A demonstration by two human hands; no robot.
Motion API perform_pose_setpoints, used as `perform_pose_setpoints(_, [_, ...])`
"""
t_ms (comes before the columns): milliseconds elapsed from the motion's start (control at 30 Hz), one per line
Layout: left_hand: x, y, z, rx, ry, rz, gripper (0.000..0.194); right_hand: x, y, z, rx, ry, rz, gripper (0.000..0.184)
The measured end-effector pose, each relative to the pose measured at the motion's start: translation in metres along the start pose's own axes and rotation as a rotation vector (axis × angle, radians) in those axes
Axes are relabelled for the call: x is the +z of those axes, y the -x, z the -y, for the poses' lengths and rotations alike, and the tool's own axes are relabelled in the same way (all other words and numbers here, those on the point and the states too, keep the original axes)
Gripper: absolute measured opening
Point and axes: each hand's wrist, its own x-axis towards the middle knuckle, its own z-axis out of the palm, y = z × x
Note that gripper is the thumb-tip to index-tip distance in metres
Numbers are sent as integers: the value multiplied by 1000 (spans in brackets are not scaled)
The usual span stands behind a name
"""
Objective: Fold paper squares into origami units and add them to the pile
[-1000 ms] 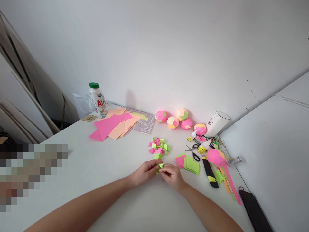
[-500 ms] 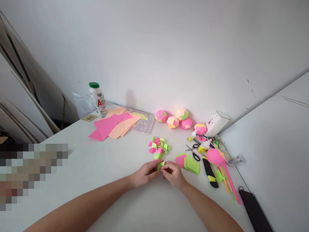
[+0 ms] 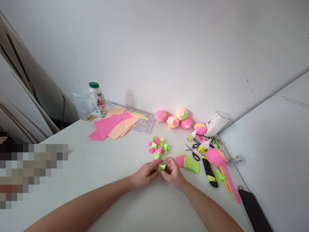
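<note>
Between my two hands is a small folded piece of green paper [image 3: 162, 168], creased into an angular shape. My left hand [image 3: 146, 174] pinches its left side with thumb and fingers. My right hand [image 3: 174, 174] grips the right side, its fingertips curled round the edge. Just beyond my fingers lies a pile of folded pink and green paper pieces [image 3: 159, 148]. Right of my right hand sit flat green paper squares [image 3: 191, 164] with a pink paper square [image 3: 180, 160] beside them.
Scissors [image 3: 192, 151], glue bottles [image 3: 204, 147] and a black-and-yellow utility knife [image 3: 210, 171] lie to the right, near paper strips [image 3: 230, 182] and a phone [image 3: 254, 209]. Faceted paper balls [image 3: 173, 122] line the wall. Pink paper sheets [image 3: 109, 126] and a white bottle [image 3: 98, 100] stand back left.
The green paper piece has turned in my fingers and now shows a wider folded face. My right fingers have lifted and shifted slightly round it; the left hand stays nearly still.
</note>
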Motion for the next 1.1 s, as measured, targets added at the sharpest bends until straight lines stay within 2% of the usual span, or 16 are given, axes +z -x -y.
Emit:
perform_pose_setpoints(167, [1,0,-8,76,-65,0,37,1,0,0,-41,92,14,45])
perform_pose_setpoints(267, [0,-1,-12,31,-30,19,38,2,1,1,-37,102,30,46])
perform_pose_setpoints(533, [-5,0,-11,-144,257,82,45,2,2,0,-26,44,48,41])
perform_pose_setpoints(733, [-5,0,-7,-154,423,108,45,-1,3,-1,-63,61,55,30])
perform_pose_setpoints(933, [-5,0,-1,-244,441,18,45,-2,2,-2,-99,80,57,16])
perform_pose_setpoints(1100, [-6,0,-3,-237,431,-17,37,-1,1,-6,-50,10,30,16])
